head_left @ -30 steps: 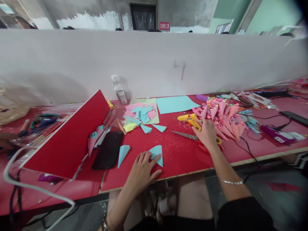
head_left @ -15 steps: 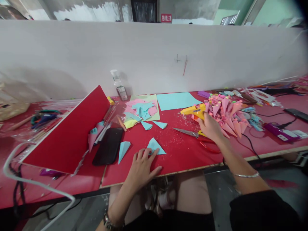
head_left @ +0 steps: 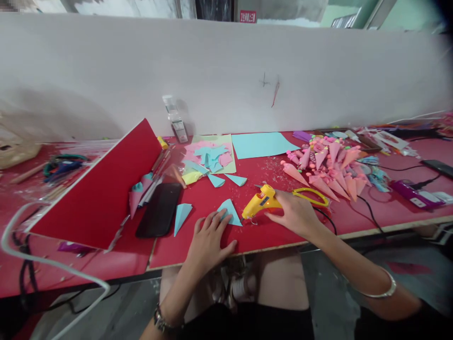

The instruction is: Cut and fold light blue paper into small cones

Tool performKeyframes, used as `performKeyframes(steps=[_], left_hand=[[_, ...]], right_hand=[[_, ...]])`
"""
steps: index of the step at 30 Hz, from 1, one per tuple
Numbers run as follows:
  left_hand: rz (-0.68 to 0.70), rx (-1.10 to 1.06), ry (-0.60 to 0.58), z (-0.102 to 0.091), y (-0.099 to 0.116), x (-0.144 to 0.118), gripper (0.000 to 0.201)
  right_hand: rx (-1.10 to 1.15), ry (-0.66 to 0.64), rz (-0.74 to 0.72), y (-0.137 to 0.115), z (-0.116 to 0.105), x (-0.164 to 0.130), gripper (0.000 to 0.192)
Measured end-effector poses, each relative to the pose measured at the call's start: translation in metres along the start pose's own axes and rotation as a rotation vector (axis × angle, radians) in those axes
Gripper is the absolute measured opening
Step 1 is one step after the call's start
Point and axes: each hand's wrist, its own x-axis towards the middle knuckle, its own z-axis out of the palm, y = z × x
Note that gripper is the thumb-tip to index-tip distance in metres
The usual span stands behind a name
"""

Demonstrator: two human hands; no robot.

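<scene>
My left hand (head_left: pixel 208 241) lies flat on the red table (head_left: pixel 269 236), its fingertips pressing a light blue paper triangle (head_left: pixel 230 210). My right hand (head_left: pixel 293 213) grips a yellow glue gun (head_left: pixel 260 202), whose nozzle points left toward that triangle. Behind the gun lie scissors with yellow handles (head_left: pixel 311 196), partly hidden. A second blue paper cone (head_left: pixel 181 215) rests left of my left hand, beside a black phone (head_left: pixel 160 208).
A pile of pink paper cones (head_left: pixel 331 167) sits at the right, a blue paper sheet (head_left: pixel 262 144) and paper scraps (head_left: pixel 208 158) at the back. A red board (head_left: pixel 102 189) leans at the left. A bottle (head_left: pixel 173 119) stands against the white divider. Cables run right.
My right hand took the glue gun from beside the pink cones and carried it forward and left, next to the blue triangle. My left hand stayed on the triangle.
</scene>
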Motion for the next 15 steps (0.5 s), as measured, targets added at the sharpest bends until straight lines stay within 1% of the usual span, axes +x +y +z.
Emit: performKeyframes(steps=[6, 15], left_hand=[[0.012, -0.002, -0.002, 0.0013, -0.0003, -0.0008, 0.054], [0.014, -0.004, -0.003, 0.0017, -0.0004, -0.0004, 0.054]], right_hand=[[-0.019, -0.084, 0.009, -0.0017, 0.0039, 0.0029, 0.033], [-0.059, -0.145, 0.025, -0.0023, -0.0008, 0.0022, 0.029]])
